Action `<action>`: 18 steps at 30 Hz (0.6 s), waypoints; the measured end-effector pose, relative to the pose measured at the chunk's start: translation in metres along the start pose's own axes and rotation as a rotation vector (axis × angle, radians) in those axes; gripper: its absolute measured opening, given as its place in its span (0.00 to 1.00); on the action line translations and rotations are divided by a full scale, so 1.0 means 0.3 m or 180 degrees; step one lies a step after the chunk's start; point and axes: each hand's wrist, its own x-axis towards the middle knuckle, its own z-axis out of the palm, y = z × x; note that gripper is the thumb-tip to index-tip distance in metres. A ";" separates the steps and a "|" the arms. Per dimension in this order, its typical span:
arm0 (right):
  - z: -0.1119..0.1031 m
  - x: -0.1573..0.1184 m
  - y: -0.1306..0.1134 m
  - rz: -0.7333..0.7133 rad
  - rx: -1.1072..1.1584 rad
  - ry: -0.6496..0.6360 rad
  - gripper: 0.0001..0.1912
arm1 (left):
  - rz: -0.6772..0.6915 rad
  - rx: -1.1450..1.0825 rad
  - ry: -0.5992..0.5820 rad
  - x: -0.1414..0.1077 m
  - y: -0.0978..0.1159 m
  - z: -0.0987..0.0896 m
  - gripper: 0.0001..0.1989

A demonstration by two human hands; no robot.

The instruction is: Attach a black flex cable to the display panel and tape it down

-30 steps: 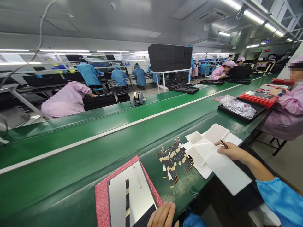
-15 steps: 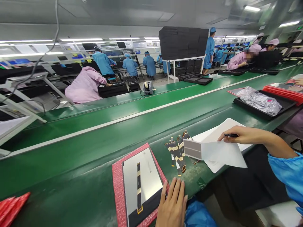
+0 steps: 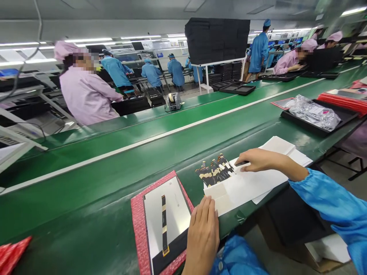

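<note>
On the bench edge, the left hand (image 3: 202, 233) lies on the panel (image 3: 164, 219), which sits on a mat (image 3: 137, 214). Right of it lie paper sheets (image 3: 249, 183) under the right hand (image 3: 255, 159), strips (image 3: 213, 172) just left of that hand, a tray (image 3: 315, 118) farther right

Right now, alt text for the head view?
At a green conveyor bench, the left hand rests on a display panel on pink foam; the right hand, gripping a dark tool, presses white sheets beside flex cables.
</note>
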 end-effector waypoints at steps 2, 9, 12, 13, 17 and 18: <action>-0.009 -0.023 -0.024 0.0002 0.0208 0.0266 0.13 | 0.0167 -0.0075 -0.0091 0.022 0.006 0.004 0.25; 0.145 -0.186 -0.123 0.0442 0.1094 0.1077 0.28 | 0.0487 -0.0396 0.0104 0.017 0.026 -0.009 0.21; 0.287 -0.244 -0.153 0.1088 0.2370 0.0827 0.24 | 0.0466 -0.0605 0.0038 0.006 0.025 -0.024 0.18; 0.326 -0.258 -0.161 0.1185 0.2714 0.0635 0.21 | 0.0462 -0.0670 0.0017 0.008 0.023 -0.025 0.18; 0.424 -0.300 -0.192 0.1345 0.3439 0.0311 0.14 | 0.0655 -0.0724 -0.0082 0.040 0.015 -0.009 0.20; 0.437 -0.307 -0.197 0.1373 0.3479 0.0258 0.13 | 0.0739 -0.0716 -0.0125 0.050 0.014 -0.002 0.21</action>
